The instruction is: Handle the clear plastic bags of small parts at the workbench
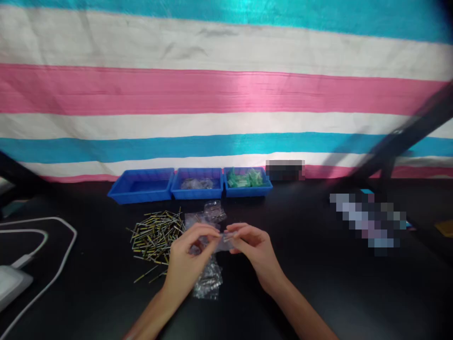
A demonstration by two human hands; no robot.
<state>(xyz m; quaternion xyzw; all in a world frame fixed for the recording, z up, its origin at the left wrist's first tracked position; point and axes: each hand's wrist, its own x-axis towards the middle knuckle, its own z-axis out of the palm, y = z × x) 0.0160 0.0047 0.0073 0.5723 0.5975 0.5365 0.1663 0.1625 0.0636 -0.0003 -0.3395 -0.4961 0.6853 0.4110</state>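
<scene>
Between my two hands is a small clear plastic bag point(223, 243), held above the black table. My left hand point(193, 248) pinches its left side between thumb and fingers. On the other side, my right hand point(253, 243) has its fingers closed on the bag, with a thin light piece at the fingertips that is too small to name. More clear bags point(208, 279) lie under and in front of my left hand, and another bag point(214, 211) rests just beyond. Left of my left hand spreads a pile of thin yellow and silver sticks point(157, 235), a few lying loose.
Three blue trays stand in a row at the back: a bare left tray point(141, 192), a middle tray point(196, 194) with clear bags and a right tray point(247, 191) with green pieces. A white cable point(67, 250) and white device point(14, 285) lie left. A striped sheet point(226, 92) hangs behind.
</scene>
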